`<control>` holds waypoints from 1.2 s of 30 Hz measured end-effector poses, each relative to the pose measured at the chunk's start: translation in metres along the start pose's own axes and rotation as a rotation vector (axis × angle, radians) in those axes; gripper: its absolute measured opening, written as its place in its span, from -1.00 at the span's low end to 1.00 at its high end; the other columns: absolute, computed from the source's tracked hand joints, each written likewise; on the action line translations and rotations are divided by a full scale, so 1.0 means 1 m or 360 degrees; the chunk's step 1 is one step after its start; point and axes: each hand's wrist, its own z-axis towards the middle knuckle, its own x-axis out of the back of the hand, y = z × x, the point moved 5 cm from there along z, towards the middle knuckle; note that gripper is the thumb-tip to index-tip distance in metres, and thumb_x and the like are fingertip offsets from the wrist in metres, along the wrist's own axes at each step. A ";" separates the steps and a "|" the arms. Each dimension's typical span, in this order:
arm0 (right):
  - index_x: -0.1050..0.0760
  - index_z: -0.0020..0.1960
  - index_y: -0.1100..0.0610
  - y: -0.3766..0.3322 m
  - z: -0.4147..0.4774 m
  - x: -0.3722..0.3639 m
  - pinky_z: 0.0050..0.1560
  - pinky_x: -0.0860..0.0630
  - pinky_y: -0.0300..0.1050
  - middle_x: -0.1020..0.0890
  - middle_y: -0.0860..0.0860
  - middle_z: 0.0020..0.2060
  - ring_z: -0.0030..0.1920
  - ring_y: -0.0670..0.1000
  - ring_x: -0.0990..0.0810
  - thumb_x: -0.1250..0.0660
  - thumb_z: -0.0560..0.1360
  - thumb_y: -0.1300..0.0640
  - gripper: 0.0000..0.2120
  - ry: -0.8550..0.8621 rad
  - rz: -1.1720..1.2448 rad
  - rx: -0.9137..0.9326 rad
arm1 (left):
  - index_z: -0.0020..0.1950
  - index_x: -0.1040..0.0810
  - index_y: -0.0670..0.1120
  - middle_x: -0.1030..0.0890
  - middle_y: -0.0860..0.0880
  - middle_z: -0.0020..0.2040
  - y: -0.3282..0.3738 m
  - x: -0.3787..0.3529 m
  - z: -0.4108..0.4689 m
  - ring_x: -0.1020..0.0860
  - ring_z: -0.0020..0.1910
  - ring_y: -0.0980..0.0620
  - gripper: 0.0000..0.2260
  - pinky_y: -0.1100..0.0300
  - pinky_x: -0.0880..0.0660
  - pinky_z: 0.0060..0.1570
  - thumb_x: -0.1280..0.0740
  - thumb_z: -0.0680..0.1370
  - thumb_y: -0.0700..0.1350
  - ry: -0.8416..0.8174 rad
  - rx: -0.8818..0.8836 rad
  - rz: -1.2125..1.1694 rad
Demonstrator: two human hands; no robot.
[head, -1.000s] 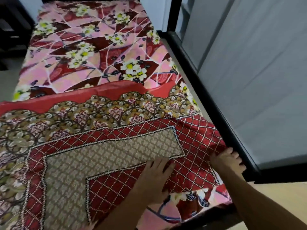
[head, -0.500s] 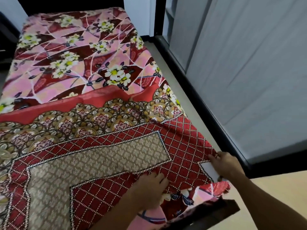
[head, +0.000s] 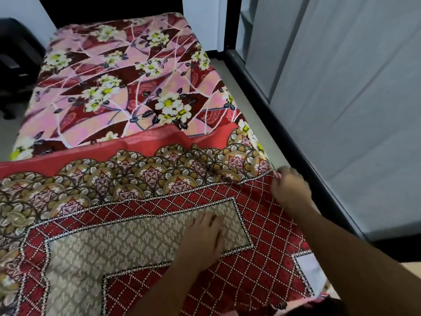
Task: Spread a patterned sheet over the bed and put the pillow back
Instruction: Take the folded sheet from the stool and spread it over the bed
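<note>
Sheet beneath flat left hand, edge pinched — right hand

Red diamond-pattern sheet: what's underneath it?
Under the red sheet, a pink floral sheet shows beyond its far edge and peeks out at the near right corner. The mattress and anything else beneath are covered, so they cannot be seen.

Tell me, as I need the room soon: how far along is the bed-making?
Done: the patterned sheet covers the near half. In hand: the left hand presses it flat while the right hand pinches its right edge. Left: the far half shows the floral cover bare, and no pillow is in view.
</note>
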 end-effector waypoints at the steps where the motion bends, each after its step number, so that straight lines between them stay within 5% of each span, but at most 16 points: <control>1: -0.46 0.32 0.13 -0.020 0.015 -0.002 0.13 -0.53 0.08 -0.59 0.14 0.15 0.12 0.18 -0.57 -0.20 0.61 0.05 -0.68 0.0029 0.0036 0.0071 | 0.46 -0.34 0.05 -0.45 0.03 0.31 -0.002 0.002 0.009 -0.40 0.29 0.02 -0.57 0.01 -0.41 0.29 0.00 0.63 0.12 -0.0012 0.0043 -0.0008; 6: -0.48 0.25 0.16 -0.085 0.078 -0.018 0.13 -0.55 0.11 -0.62 0.16 0.07 0.07 0.22 -0.59 -0.19 0.63 0.02 -0.71 0.0091 0.0134 0.0165 | 0.54 -0.22 0.00 -0.43 -0.04 0.34 -0.027 0.011 0.065 -0.41 0.28 -0.03 -0.54 -0.01 -0.48 0.23 -0.06 0.67 0.12 -0.0028 0.0269 -0.0062; 13: -0.41 0.36 0.19 -0.097 0.137 -0.053 0.26 -0.41 0.10 -0.55 0.19 0.25 0.27 0.21 -0.49 -0.27 0.57 -0.25 -0.42 -0.0178 -0.0127 -0.0107 | 0.27 -0.37 0.00 -0.53 0.00 0.13 -0.044 0.010 0.091 -0.49 0.06 0.01 -0.71 0.04 -0.54 0.08 -0.12 0.66 0.13 -0.0013 0.0287 -0.0111; 17: -0.57 0.16 0.14 -0.102 0.152 -0.039 0.04 -0.58 0.03 -0.63 0.11 -0.04 -0.05 0.17 -0.61 -0.32 0.59 -0.05 -0.71 -0.0076 0.0114 -0.0021 | 0.25 -0.41 -0.02 -0.52 -0.02 0.12 -0.044 0.012 0.099 -0.47 0.07 -0.01 -0.72 0.03 -0.51 0.08 -0.11 0.65 0.09 0.0057 0.0245 -0.0028; 23: -0.54 0.24 0.11 -0.047 0.194 0.012 0.27 -0.45 0.13 -0.57 0.22 0.24 0.27 0.27 -0.53 -0.26 0.61 0.11 -0.76 0.0329 0.0551 -0.0405 | 0.44 -0.31 -0.03 -0.41 -0.08 0.33 -0.054 0.003 0.107 -0.39 0.30 -0.08 -0.60 -0.05 -0.46 0.26 -0.09 0.65 0.10 -0.0046 0.0385 0.0105; 30: -0.39 0.37 0.18 -0.063 0.122 -0.030 0.18 -0.43 0.19 -0.50 0.23 0.25 0.22 0.28 -0.49 -0.27 0.58 0.00 -0.57 0.0351 -0.0045 0.0295 | 0.57 -0.19 0.00 -0.23 -0.05 0.57 -0.058 0.014 0.093 -0.15 0.56 -0.06 -0.50 -0.11 -0.13 0.53 -0.05 0.66 0.15 0.0135 0.0427 0.0040; 33: -0.39 0.41 0.12 -0.088 0.073 -0.058 0.39 -0.35 0.29 -0.49 0.17 0.30 0.30 0.21 -0.48 -0.26 0.58 -0.03 -0.56 0.0122 -0.0130 0.0518 | 0.63 -0.04 0.03 -0.07 -0.03 0.64 -0.085 0.026 0.070 0.05 0.62 -0.04 -0.46 -0.14 0.04 0.57 0.02 0.68 0.17 0.0141 0.0533 0.0101; 36: -0.45 0.38 0.12 -0.128 0.023 -0.075 0.36 -0.33 0.26 -0.50 0.16 0.33 0.32 0.21 -0.48 -0.25 0.61 -0.02 -0.61 -0.0004 -0.0121 0.0732 | 0.64 -0.01 0.03 -0.04 -0.06 0.65 -0.128 0.041 0.033 0.10 0.63 -0.08 -0.45 -0.15 0.06 0.57 0.02 0.68 0.16 0.0133 0.0703 0.0126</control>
